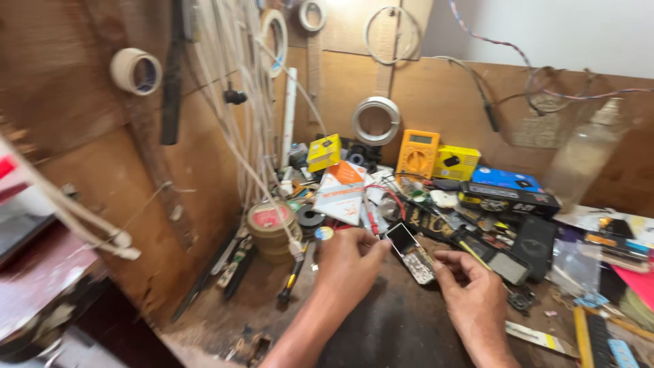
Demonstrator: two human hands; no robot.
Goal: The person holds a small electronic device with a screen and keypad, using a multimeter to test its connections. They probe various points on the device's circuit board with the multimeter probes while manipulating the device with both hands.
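A small old keypad phone (413, 253) with a bare metal front lies tilted between my two hands over the dark workbench (395, 327). My left hand (347, 262) grips its upper end, fingers curled around the screen part. Fingertips of my right hand (470, 293) pinch its lower end from the right. Both forearms come in from the bottom of the view.
Clutter fills the bench behind: a stack of brown tape rolls (272, 228), a yellow multimeter (417, 153), yellow (456, 163), blue (505, 178) and orange-white boxes (340, 194), a screwdriver (294, 272). White cables (238, 123) and wire coils hang on the plywood wall. A clear bottle (579, 157) stands at right.
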